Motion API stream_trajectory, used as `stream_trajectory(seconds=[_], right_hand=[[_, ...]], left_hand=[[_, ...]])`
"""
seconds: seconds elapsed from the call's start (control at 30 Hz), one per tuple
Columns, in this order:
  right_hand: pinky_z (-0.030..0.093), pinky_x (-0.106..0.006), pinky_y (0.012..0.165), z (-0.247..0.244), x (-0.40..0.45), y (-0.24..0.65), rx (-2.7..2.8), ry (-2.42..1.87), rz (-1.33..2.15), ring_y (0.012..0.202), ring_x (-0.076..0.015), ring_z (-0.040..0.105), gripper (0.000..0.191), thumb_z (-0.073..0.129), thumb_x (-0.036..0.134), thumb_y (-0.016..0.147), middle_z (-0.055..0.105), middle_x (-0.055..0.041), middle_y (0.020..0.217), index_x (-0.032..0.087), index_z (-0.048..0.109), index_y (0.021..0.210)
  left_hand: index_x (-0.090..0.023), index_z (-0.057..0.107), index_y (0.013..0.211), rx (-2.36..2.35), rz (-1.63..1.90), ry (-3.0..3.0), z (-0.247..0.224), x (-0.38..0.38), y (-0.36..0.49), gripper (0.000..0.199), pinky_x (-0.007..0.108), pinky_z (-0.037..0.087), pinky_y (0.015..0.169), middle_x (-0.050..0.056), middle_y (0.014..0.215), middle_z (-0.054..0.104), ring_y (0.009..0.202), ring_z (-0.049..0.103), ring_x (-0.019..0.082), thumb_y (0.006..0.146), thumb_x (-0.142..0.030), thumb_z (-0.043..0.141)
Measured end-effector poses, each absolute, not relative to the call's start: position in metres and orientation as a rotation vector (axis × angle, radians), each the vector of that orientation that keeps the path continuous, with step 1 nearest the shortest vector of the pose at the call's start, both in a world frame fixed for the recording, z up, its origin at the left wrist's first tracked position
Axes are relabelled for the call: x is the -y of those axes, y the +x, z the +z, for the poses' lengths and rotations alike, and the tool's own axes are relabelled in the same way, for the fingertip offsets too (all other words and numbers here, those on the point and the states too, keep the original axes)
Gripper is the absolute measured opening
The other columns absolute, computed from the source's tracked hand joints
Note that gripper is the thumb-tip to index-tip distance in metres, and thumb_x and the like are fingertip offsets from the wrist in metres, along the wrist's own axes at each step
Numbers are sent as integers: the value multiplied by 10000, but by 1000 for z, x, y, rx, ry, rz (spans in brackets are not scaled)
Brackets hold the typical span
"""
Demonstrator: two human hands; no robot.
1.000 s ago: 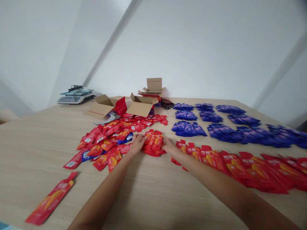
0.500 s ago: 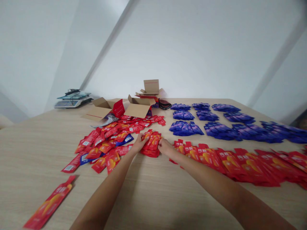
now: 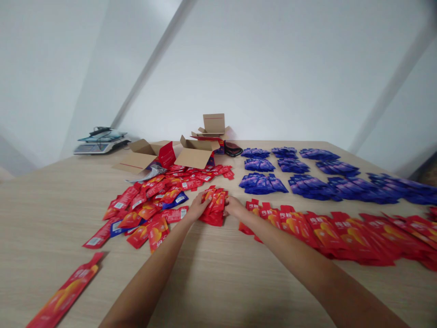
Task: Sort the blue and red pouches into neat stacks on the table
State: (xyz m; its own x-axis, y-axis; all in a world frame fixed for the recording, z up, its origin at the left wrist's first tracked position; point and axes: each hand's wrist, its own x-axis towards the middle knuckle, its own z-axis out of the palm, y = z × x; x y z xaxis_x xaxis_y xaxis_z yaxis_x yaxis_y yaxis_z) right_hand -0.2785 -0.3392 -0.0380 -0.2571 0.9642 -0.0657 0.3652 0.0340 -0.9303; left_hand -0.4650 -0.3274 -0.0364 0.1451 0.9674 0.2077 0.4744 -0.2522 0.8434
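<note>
your left hand (image 3: 198,207) and right hand (image 3: 235,207), slightly apart, hold opposite sides of the red packets (image 3: 215,210) at frame centre; you seem to be evening them, which next calls for gentle, level pressure.

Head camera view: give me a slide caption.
Left hand and right hand flank a stack of red sachets, between a jumbled pile and an overlapping row.

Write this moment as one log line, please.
left hand: on red packet stack; right hand: at stack's right edge; nearby: red-and-blue packet pile
</note>
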Motion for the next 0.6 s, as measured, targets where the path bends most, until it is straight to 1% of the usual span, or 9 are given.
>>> stream_trajectory(seconds=[0.1, 0.17, 0.23, 0.3, 0.43, 0.6], right_hand=[[500, -269, 613, -29, 340, -274, 1783, -1438, 1119, 580, -156, 606, 172, 509, 48, 709, 645, -7, 627, 169, 631, 712], [489, -287, 711, -22, 346, -268, 1852, -1469, 993, 715, -180, 624, 177, 524, 45, 711, 664, -26, 718, 175, 638, 751], [452, -308, 817, -15, 354, -261, 1913, -1496, 858, 884, -212, 605, 204, 540, 31, 703, 673, -53, 846, 177, 642, 802], [419, -318, 867, -11, 363, -255, 1969, -1523, 759, 979, -234, 571, 238, 536, 10, 697, 663, -76, 935, 173, 640, 837], [414, -311, 851, -6, 370, -251, 2068, -1563, 669, 976, -242, 568, 245, 506, 10, 719, 649, -96, 959, 165, 635, 858], [415, -313, 822, -1, 364, -261, 2104, -1652, 597, 981, -251, 569, 298, 469, 27, 754, 620, -133, 1033, 144, 609, 990]], left_hand=[[-188, 553, 1186, -1397, 1037, 1802, -33, 330, -465, 488, 415, 352, 1054, 95, 1225, 607, 1174, 530, 255, 817, -509, 552], [-189, 552, 1191, -1396, 1033, 1803, -32, 331, -465, 483, 411, 351, 1054, 98, 1243, 597, 1179, 527, 254, 820, -499, 549], [-184, 550, 1197, -1391, 1029, 1805, -33, 331, -466, 485, 410, 349, 1056, 107, 1263, 584, 1184, 522, 253, 822, -492, 547], [-182, 550, 1200, -1384, 1035, 1799, -36, 330, -466, 488, 408, 349, 1057, 109, 1267, 583, 1185, 522, 250, 823, -491, 545], [-179, 548, 1210, -1401, 1059, 1771, -42, 326, -464, 501, 416, 344, 1059, 108, 1261, 589, 1191, 520, 253, 824, -499, 538], [-190, 564, 1185, -1405, 1071, 1763, -37, 330, -461, 478, 425, 343, 1059, 93, 1237, 607, 1183, 524, 260, 821, -499, 544]])
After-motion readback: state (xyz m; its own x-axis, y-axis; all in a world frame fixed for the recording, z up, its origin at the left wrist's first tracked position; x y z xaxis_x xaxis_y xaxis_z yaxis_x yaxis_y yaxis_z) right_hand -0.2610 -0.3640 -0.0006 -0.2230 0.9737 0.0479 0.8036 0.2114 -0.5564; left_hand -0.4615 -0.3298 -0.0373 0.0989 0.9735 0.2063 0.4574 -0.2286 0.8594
